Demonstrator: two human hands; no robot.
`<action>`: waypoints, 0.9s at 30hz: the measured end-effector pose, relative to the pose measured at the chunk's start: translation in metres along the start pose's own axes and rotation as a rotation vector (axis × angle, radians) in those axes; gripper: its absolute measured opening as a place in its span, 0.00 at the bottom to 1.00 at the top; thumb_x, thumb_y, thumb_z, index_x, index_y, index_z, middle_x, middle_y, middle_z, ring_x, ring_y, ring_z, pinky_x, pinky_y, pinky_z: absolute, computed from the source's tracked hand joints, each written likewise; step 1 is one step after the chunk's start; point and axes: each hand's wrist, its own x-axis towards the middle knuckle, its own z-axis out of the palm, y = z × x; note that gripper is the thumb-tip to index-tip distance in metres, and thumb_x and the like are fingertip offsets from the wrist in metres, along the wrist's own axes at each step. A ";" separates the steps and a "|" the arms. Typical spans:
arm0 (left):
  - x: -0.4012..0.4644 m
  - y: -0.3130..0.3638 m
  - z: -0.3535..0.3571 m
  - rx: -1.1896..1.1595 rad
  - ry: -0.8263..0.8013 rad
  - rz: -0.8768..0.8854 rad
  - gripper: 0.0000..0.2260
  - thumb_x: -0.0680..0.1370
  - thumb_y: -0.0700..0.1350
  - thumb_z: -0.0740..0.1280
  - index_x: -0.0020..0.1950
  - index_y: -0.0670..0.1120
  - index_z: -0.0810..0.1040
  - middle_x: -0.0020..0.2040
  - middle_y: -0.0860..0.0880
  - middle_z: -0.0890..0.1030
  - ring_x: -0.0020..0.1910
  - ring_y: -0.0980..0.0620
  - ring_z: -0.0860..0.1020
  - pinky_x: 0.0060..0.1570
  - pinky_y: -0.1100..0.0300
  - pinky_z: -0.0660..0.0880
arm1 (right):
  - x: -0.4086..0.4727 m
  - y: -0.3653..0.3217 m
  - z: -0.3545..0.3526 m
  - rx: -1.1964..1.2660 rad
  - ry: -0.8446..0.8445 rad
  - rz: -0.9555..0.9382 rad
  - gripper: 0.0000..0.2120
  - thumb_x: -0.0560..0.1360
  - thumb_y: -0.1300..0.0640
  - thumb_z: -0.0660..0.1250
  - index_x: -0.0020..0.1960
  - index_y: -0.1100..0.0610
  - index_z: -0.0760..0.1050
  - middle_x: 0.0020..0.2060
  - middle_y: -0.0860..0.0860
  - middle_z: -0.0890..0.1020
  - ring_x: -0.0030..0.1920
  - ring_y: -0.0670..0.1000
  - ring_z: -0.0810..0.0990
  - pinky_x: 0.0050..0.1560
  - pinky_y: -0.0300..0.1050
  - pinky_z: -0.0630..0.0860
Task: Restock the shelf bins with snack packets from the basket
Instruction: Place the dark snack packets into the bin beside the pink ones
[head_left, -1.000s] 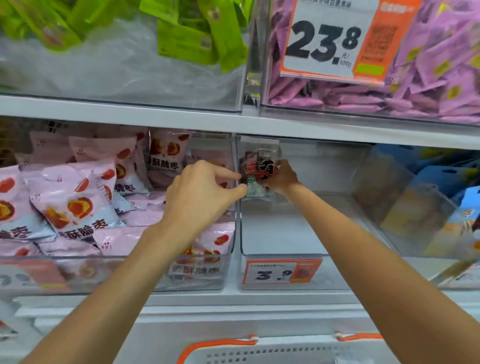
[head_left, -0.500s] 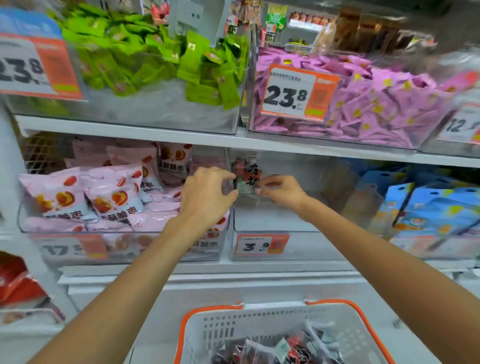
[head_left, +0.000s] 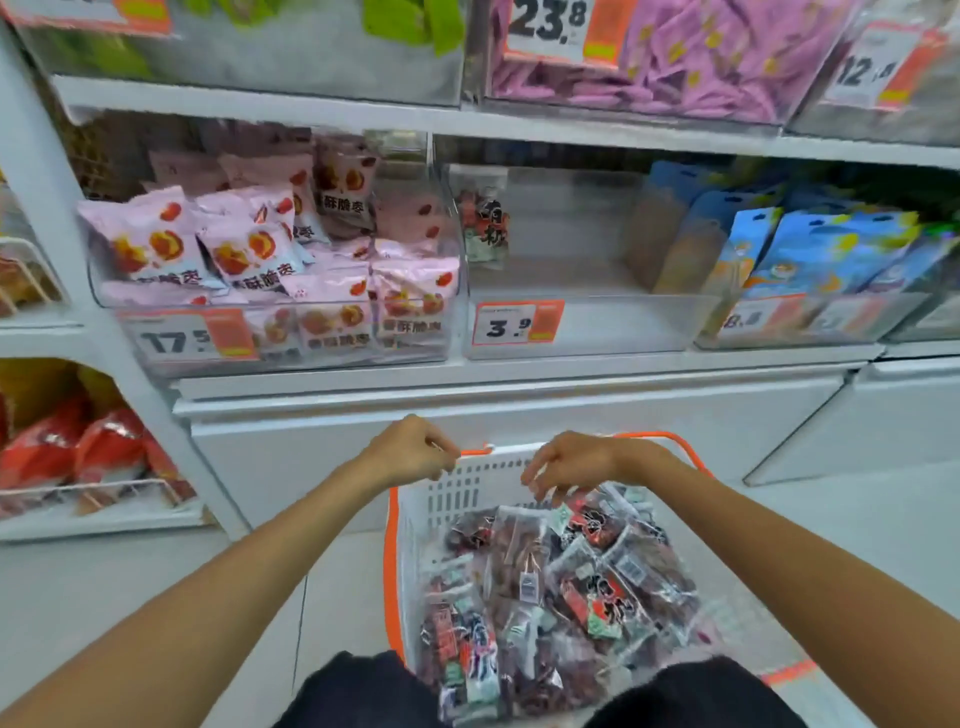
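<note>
A white basket with an orange rim (head_left: 415, 519) stands on the floor below me, full of clear snack packets (head_left: 561, 582) with red and black print. One such packet (head_left: 480, 218) stands upright at the left back of the clear middle bin (head_left: 597, 327) tagged 3.9. My left hand (head_left: 410, 449) hovers over the basket's far rim with fingers loosely curled, holding nothing. My right hand (head_left: 571, 465) hangs just above the packets at the basket's far end, fingers pointing down and relaxed, holding nothing.
Left of the middle bin is a bin of pink packets (head_left: 270, 260); to the right, a bin of blue packets (head_left: 810, 260). The upper shelf holds green and purple packets (head_left: 675, 62). A wire rack with red bags (head_left: 78, 457) stands low on the left.
Both hands have let go of the packet in the middle bin and dropped down to the basket. The view has tilted down, showing the whole basket.
</note>
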 end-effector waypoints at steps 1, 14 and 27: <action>0.008 -0.013 0.010 0.011 -0.042 -0.046 0.07 0.77 0.42 0.66 0.52 0.45 0.83 0.49 0.48 0.83 0.43 0.53 0.80 0.32 0.65 0.72 | 0.010 0.009 0.011 -0.055 -0.020 0.046 0.13 0.78 0.58 0.64 0.60 0.62 0.77 0.42 0.50 0.81 0.39 0.46 0.80 0.37 0.35 0.76; 0.084 -0.100 0.151 0.647 -0.812 -0.210 0.37 0.73 0.63 0.67 0.68 0.35 0.68 0.67 0.37 0.71 0.64 0.38 0.73 0.64 0.45 0.71 | 0.119 0.102 0.105 0.023 0.016 0.222 0.21 0.77 0.51 0.65 0.65 0.61 0.73 0.47 0.53 0.79 0.44 0.50 0.75 0.59 0.46 0.73; 0.063 -0.097 0.159 0.559 -0.660 -0.125 0.31 0.77 0.54 0.66 0.73 0.39 0.61 0.70 0.42 0.68 0.63 0.43 0.72 0.60 0.52 0.71 | 0.103 0.110 0.118 0.357 0.112 0.254 0.07 0.78 0.60 0.64 0.42 0.58 0.71 0.36 0.52 0.75 0.32 0.47 0.74 0.47 0.45 0.80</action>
